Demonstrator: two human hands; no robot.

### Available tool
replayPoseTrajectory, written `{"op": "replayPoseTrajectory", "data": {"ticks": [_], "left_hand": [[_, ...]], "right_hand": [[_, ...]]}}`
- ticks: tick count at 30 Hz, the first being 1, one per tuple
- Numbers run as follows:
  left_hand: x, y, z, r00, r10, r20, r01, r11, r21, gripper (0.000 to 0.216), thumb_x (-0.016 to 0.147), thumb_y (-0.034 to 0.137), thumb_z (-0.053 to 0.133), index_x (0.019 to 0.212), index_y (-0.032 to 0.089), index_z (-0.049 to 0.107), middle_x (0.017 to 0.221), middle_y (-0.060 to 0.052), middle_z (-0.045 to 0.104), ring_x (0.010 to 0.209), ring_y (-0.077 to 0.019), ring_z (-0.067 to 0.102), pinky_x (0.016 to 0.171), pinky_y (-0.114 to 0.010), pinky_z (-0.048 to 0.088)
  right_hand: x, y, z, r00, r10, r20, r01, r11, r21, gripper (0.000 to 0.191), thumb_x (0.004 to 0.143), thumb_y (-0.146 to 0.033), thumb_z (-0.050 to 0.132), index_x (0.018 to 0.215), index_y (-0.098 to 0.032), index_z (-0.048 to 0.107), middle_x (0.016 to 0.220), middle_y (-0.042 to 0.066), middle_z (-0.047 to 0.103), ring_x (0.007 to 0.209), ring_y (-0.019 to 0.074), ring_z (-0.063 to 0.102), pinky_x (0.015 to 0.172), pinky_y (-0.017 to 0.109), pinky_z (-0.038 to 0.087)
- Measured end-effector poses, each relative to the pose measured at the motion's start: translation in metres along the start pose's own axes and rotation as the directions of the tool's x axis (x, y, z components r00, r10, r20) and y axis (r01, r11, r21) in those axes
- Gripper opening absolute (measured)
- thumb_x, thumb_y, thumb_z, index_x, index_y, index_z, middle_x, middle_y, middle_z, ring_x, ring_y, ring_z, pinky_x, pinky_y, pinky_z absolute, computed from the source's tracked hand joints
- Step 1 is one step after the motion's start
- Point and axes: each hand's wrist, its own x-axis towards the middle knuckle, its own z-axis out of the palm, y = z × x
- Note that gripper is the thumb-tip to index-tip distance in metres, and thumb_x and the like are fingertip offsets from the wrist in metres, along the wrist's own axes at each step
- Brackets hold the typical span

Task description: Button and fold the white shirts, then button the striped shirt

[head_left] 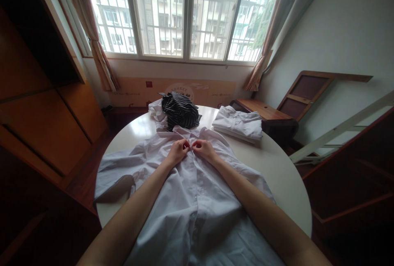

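Note:
A white button-up shirt (181,192) lies spread front side up, its collar (183,131) toward the far side and its hem toward me. My left hand (179,151) pinches the front placket a little below the collar. Close beside it, my right hand (203,150) is closed on the other side of the same placket, fingertips nearly meeting the left ones. Whatever small part of the shirt is between the fingertips is hidden. One sleeve (118,167) stretches out to the left.
The shirt rests on a round white table (289,188). Behind the collar sits a crumpled black-and-white striped garment (181,110) beside white cloth (156,110). Folded white shirts (238,123) are stacked at the back right. A wooden side table (264,108) stands beyond, below the window.

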Motion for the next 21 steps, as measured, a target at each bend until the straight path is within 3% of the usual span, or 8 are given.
{"op": "replayPoseTrajectory", "data": {"ticks": [10,21], "left_hand": [[0.0002,0.004,-0.0014,1.0,0.005,-0.001,-0.005,1.0,0.025,0.016,0.074,0.027,0.052,0.067,0.015,0.059,0.064,-0.001,0.059,0.06,-0.0112,0.052,0.057,-0.021,0.038],[-0.0003,0.002,-0.0014,1.0,0.013,0.004,-0.014,1.0,0.018,0.008,0.07,0.018,0.052,0.069,0.014,0.059,0.064,-0.001,0.06,0.058,-0.0104,0.051,0.057,-0.021,0.039]], "right_hand": [[-0.0027,-0.0006,0.0023,0.999,-0.032,0.0,0.032,0.996,-0.084,0.013,0.069,-0.025,0.055,0.071,-0.018,0.065,0.063,0.001,0.064,0.057,0.0123,0.056,0.054,0.02,0.037],[-0.0045,-0.0057,-0.0015,0.999,-0.041,0.012,0.042,0.994,-0.099,0.012,0.07,-0.023,0.055,0.073,-0.018,0.066,0.066,0.002,0.066,0.06,0.013,0.057,0.058,0.021,0.04]]}}
